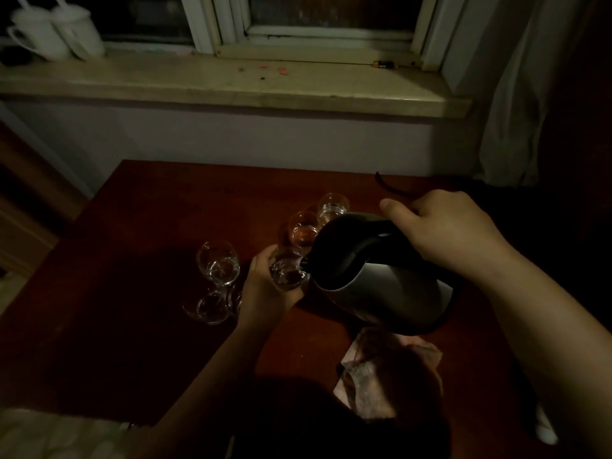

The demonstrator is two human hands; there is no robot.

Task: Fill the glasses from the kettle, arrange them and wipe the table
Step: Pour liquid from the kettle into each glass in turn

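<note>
Crumpled at the near edge, a cloth (390,369) lies on the dark red tabletop (139,326), its near half lost in shadow and hard to make out. Just beyond it, the right hand (443,230) wraps round the black handle of an electric kettle (381,276), thumb stretched forward along the top. That steel kettle is tipped so its long axis slants down to the left, with the spout pointing into a small glass (286,271). Its base is partly lost in the dark. The left hand (265,283) curls round this glass from the left, hiding its far side, and holds it right at the spout; whether it rests on the tabletop cannot be told. Two more glasses stand just behind, one holding amber liquid (303,228) and a clear one (332,207), both partly covered by the kettle. Left of the held glass stands a rounder glass (218,263), with another (212,306) in front of it, its shape blurred in the gloom. On the windowsill (231,84), two white lidded mugs (53,31) sit at far left.
</note>
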